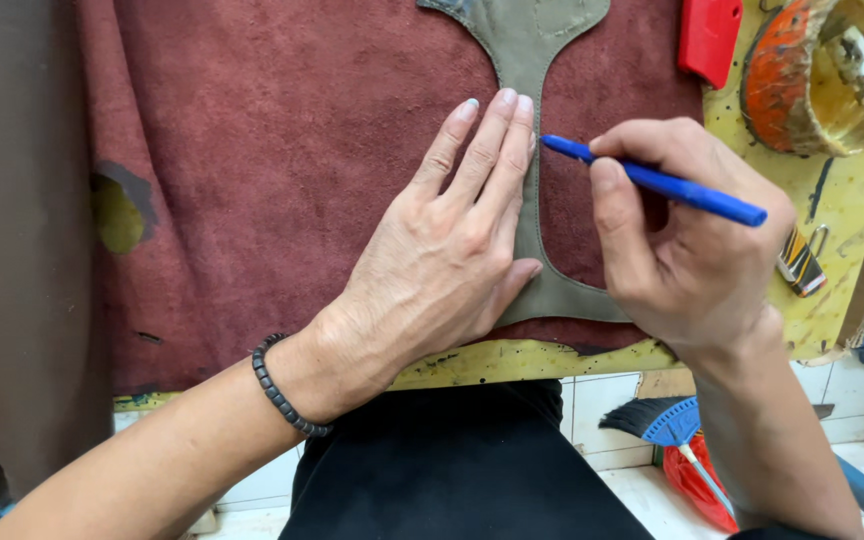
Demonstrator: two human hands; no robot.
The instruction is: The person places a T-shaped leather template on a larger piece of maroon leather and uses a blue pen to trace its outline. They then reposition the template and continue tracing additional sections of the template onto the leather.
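A grey-green pattern piece point(527, 60) with a narrow waist lies on a dark red suede sheet point(282, 170). My left hand point(452, 250) presses flat on the pattern's narrow part, fingers together and pointing away from me. My right hand point(682, 230) grips a blue pen point(652, 180), and its tip meets the pattern's right edge just beside my left fingertips. A black bead bracelet point(282, 390) circles my left wrist.
The suede covers a yellow, stained worktable point(542, 360). At the back right sit a red plastic piece point(707, 35), an orange bowl of glue with a brush point(822, 70), and a small lighter point(800, 262). A brush and red dustpan point(687, 450) lie on the tiled floor below.
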